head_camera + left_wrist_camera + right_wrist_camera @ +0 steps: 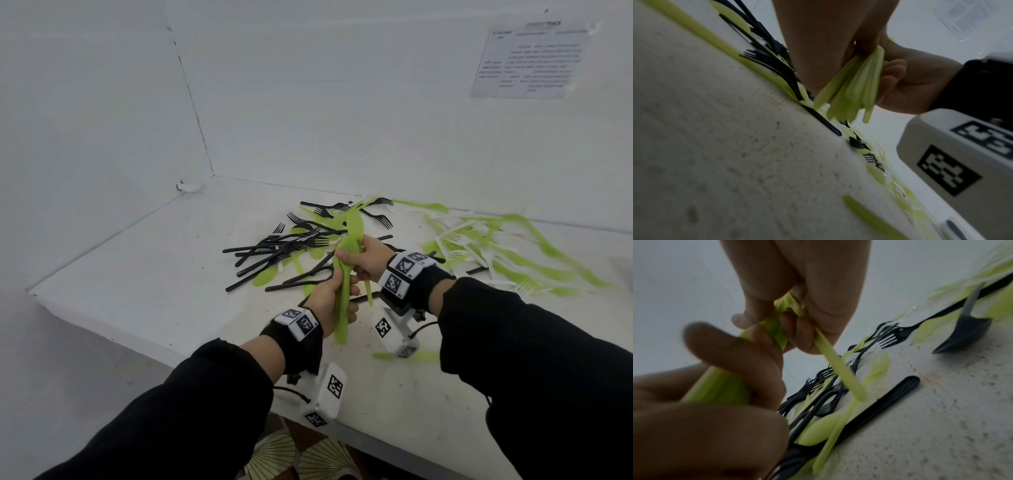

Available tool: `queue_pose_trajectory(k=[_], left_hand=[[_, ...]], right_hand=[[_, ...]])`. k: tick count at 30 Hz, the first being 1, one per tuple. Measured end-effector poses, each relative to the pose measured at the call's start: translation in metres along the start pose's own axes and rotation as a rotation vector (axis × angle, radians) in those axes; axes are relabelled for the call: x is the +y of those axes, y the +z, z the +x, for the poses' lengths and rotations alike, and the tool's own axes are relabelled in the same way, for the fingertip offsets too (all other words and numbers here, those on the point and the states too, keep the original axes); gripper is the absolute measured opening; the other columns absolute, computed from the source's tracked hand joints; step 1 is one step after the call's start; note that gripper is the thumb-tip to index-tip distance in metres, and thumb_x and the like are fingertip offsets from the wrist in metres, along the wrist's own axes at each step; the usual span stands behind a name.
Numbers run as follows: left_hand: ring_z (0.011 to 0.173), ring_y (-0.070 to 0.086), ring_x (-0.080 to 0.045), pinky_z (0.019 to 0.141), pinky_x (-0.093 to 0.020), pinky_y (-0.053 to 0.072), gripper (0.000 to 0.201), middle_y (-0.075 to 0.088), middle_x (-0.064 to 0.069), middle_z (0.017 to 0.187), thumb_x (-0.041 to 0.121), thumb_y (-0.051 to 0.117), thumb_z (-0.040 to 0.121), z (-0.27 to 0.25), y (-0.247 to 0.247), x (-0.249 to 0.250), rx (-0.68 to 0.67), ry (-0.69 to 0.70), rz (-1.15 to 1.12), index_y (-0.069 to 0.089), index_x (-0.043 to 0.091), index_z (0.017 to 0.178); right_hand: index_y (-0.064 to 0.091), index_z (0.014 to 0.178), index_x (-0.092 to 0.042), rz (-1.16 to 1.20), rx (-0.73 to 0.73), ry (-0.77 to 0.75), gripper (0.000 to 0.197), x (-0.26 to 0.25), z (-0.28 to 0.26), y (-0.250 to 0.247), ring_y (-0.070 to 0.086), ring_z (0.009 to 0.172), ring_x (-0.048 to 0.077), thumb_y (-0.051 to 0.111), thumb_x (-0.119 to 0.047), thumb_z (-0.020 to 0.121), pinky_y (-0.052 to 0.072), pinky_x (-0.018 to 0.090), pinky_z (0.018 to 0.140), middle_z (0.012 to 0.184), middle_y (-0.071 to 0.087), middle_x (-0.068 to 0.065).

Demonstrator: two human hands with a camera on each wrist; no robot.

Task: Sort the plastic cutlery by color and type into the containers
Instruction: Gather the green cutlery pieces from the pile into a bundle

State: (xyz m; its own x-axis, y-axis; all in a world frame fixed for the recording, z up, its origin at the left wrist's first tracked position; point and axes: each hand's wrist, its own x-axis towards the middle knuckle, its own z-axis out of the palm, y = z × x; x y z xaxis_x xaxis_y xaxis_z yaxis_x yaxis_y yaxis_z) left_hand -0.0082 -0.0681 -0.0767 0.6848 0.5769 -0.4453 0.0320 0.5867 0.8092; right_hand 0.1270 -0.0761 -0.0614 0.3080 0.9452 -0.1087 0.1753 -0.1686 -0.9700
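Head view: left hand (329, 301) grips green spoons (343, 301) by the handles | right hand (368, 259) pinches their bowls | mixed cutlery pile (301, 246) lies on desk (144, 274) beyond | no containers visible | risk: fanned handles may slip free.

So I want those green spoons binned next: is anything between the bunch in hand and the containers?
Cannot be judged: no container shows in any view. Both the left hand and right hand grip the green spoons above the table; only loose black forks lie beyond.
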Motion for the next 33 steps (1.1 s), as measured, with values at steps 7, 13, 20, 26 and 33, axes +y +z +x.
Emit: queue_pose_trajectory(k=[7,13,20,26,33], left_hand=[[0.034,0.029,-0.011,0.04,-0.012,0.027,0.051,0.036,0.006,0.046,0.059,0.025,0.095,0.005,0.005,-0.001,-0.026,0.026,-0.012,0.043,0.018,0.071],[0.031,0.029,-0.009,0.039,-0.01,0.025,0.046,0.036,0.008,0.042,0.052,0.024,0.099,0.009,-0.001,0.0,-0.03,0.042,-0.021,0.038,0.02,0.068],[0.031,0.03,-0.01,0.04,-0.01,0.026,0.04,0.036,0.008,0.043,0.044,0.028,0.101,0.016,-0.014,0.0,-0.007,0.08,-0.003,0.038,0.019,0.072],[0.037,0.032,-0.011,0.043,-0.019,0.029,0.034,0.036,0.001,0.063,0.039,0.026,0.103,0.02,-0.022,0.007,0.152,0.19,0.002,0.045,0.018,0.083],[0.046,0.058,-0.013,0.049,-0.028,0.039,0.058,0.069,0.0,0.068,0.044,0.017,0.102,0.022,-0.029,0.006,0.107,0.155,0.014,0.066,0.018,0.087]], right_hand=[[0.056,0.094,-0.013,-0.099,-0.026,0.0,0.023,-0.001,0.001,0.002,0.045,0.039,0.002,0.069,-0.026,0.082,0.036,0.019,0.041,0.063,0.053,-0.003],[0.053,0.09,-0.015,0.184,-0.103,0.041,0.009,-0.005,-0.003,0.01,0.045,0.036,0.006,0.047,-0.012,0.096,0.036,0.017,0.041,0.054,0.052,0.001],[0.043,0.095,-0.016,-0.059,0.065,0.053,0.012,-0.018,-0.011,0.021,0.035,0.049,0.011,0.051,-0.024,0.094,0.026,0.022,0.044,0.065,0.041,0.001],[0.041,0.066,-0.019,-0.219,0.12,0.184,0.034,-0.01,-0.015,0.036,0.04,0.054,0.012,0.035,-0.009,0.098,0.037,0.023,0.051,0.066,0.041,0.001],[0.06,0.116,-0.01,-0.27,0.306,0.037,0.04,-0.005,-0.022,0.058,0.063,0.087,0.019,0.069,-0.026,0.081,0.052,0.035,0.088,0.089,0.065,0.007]])
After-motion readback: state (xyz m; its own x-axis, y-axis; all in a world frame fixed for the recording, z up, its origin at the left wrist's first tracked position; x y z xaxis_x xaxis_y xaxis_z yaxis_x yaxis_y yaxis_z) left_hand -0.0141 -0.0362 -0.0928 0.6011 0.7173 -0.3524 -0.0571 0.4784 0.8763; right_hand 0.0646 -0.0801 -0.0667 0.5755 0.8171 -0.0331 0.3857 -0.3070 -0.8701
